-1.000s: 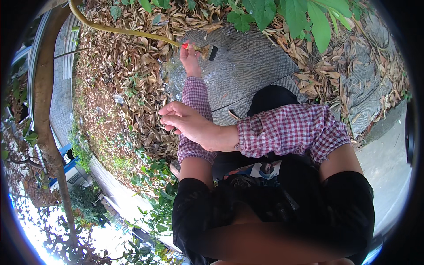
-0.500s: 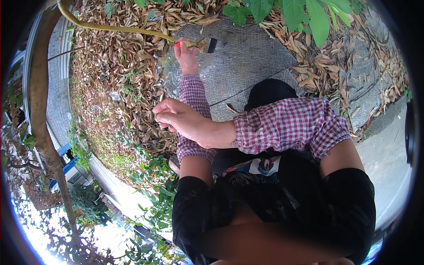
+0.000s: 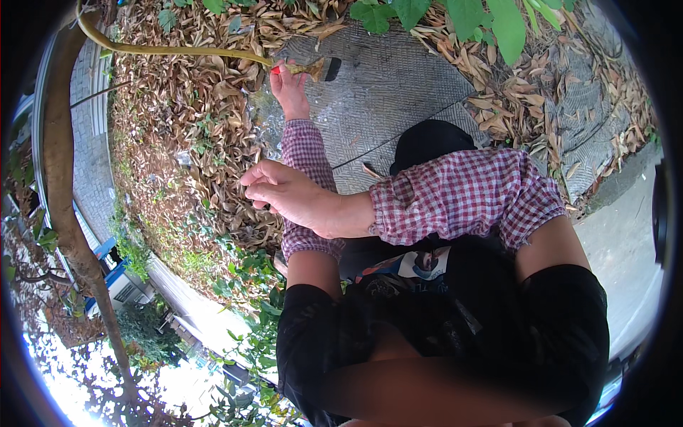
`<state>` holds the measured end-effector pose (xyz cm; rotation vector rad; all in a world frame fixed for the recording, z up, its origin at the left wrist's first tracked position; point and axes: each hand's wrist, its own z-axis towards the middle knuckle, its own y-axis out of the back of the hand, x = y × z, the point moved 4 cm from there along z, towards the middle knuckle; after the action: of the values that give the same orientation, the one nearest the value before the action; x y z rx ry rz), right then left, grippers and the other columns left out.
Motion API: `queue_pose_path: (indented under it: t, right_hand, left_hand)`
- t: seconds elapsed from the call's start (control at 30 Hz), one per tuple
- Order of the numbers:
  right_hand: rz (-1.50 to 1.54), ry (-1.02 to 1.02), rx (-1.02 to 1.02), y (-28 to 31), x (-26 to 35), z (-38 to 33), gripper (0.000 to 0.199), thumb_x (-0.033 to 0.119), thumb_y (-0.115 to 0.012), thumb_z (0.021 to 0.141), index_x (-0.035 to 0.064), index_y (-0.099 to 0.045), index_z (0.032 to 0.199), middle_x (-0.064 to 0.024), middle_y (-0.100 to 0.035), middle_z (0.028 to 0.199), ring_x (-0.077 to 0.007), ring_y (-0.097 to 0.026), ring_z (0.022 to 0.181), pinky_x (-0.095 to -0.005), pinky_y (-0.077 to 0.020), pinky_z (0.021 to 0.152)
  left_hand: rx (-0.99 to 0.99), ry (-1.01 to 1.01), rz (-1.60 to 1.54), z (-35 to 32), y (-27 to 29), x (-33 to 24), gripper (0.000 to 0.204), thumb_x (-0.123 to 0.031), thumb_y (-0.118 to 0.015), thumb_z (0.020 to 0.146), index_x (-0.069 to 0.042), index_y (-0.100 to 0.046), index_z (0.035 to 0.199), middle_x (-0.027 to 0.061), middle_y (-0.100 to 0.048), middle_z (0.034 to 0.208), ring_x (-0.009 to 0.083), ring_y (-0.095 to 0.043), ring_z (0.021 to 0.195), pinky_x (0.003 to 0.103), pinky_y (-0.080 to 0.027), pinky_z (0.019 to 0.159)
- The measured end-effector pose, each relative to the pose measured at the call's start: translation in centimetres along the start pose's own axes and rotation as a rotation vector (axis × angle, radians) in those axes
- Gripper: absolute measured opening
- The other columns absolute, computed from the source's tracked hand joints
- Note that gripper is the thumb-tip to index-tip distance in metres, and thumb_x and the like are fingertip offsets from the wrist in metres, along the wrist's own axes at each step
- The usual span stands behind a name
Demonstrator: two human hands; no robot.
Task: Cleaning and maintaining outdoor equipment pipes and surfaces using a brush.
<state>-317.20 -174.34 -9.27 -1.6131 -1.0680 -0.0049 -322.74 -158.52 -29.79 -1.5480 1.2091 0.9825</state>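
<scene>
My left hand point(image 3: 290, 89) reaches out over the stone slab and grips a flat paintbrush point(image 3: 311, 71) by its handle. A red tip marks the handle's end, and the dark bristles point right, above the paving. Nearer to me, my right hand point(image 3: 288, 198) crosses over my left forearm. Its fingers are curled in toward the thumb, and whatever they hold, if anything, is hidden. Checked sleeve covers point(image 3: 455, 186) wrap both forearms. A yellowish bare branch point(image 3: 192, 51) runs in from the upper left and ends close beside my left hand.
The patterned stone slab point(image 3: 398, 78) has whitish specks near my left hand. Dry leaves point(image 3: 192, 107) lie thick to its left. Broad green leaves point(image 3: 473, 25) overhang the far edge. A rounded black shape point(image 3: 434, 142) stands behind my right forearm; a trunk point(image 3: 60, 156) rises at far left.
My left hand and the paintbrush appear slightly farther left. The right hand keeps its curled pose, and the whole view has shifted a little.
</scene>
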Motion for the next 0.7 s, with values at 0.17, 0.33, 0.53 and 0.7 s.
queue_pose_path:
  t: [0.17,0.33,0.53,0.7]
  right_hand:
    - [0.038,0.005,0.007,-0.2,0.2,-0.1,0.028,0.023,-0.047,0.084,0.0041,-0.045,0.105,-0.0023,-0.050,0.089,-0.0101,-0.048,0.081,-0.0227,-0.0388,0.065]
    - [0.043,0.027,-0.005,0.0,0.2,-0.1,0.028,0.022,-0.047,0.084,0.0036,-0.045,0.105,-0.0024,-0.050,0.089,-0.0099,-0.048,0.080,-0.0223,-0.0388,0.065]
    - [0.028,0.022,-0.004,0.0,0.1,0.1,0.027,0.021,-0.048,0.084,0.0031,-0.046,0.104,-0.0026,-0.050,0.089,-0.0095,-0.048,0.079,-0.0216,-0.0385,0.063]
    - [-0.002,0.040,-0.031,-0.2,-0.2,0.2,0.026,0.020,-0.048,0.084,0.0028,-0.046,0.103,-0.0027,-0.051,0.086,-0.0097,-0.048,0.079,-0.0218,-0.0385,0.063]
  left_hand:
    - [0.036,-0.020,0.037,0.5,-0.4,0.4,0.022,-0.023,-0.045,0.087,-0.013,-0.045,0.106,0.0016,-0.054,0.097,0.0084,-0.047,0.070,0.025,-0.042,0.064]
    - [0.034,-0.009,0.073,0.5,-1.0,0.9,0.019,-0.020,-0.046,0.086,-0.013,-0.046,0.104,0.0044,-0.054,0.098,0.0121,-0.048,0.071,0.030,-0.046,0.062]
    - [-0.015,-0.007,0.034,-0.1,-0.7,0.2,0.019,-0.022,-0.046,0.086,-0.014,-0.046,0.103,0.0008,-0.054,0.094,0.0090,-0.046,0.068,0.027,-0.043,0.062]
    - [-0.070,-0.005,0.003,-0.3,1.2,-0.2,0.021,-0.024,-0.045,0.087,-0.014,-0.045,0.104,0.0035,-0.054,0.095,0.0142,-0.048,0.075,0.030,-0.045,0.064]
